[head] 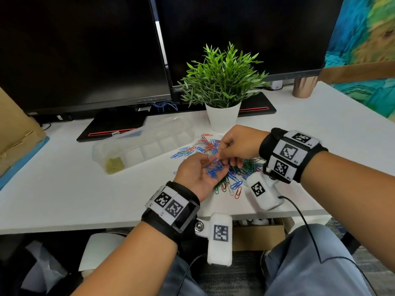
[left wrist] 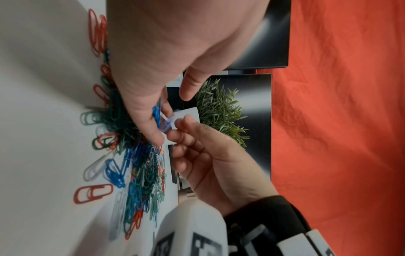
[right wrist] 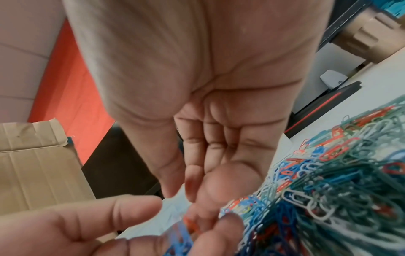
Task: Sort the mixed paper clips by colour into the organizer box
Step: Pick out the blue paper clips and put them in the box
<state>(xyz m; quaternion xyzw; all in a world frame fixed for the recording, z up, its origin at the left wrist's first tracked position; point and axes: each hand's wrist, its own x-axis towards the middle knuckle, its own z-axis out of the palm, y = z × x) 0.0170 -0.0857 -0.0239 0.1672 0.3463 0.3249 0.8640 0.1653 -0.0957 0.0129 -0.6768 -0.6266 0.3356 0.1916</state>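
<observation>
My left hand point(head: 210, 167) lies palm up over the near part of a mixed pile of paper clips point(head: 243, 169) on the white desk point(head: 74, 189). A bunch of blue paper clips point(head: 213, 170) rests in its cupped palm, fingers relaxed. My right hand point(head: 222, 158) reaches in from the right, with its fingertips point(left wrist: 179, 121) pinched on one blurred clip point(left wrist: 168, 123) just above the left fingers. The clear organizer box point(head: 149, 133) stands open to the left of the pile. Yellow clips point(head: 115, 165) fill its nearest left compartment.
A potted plant point(head: 222, 86) stands right behind the pile, with two dark monitors point(head: 85, 50) and their bases behind it. A cardboard box point(head: 12, 133) sits at the desk's left edge and a copper tumbler point(head: 304, 86) at the back right.
</observation>
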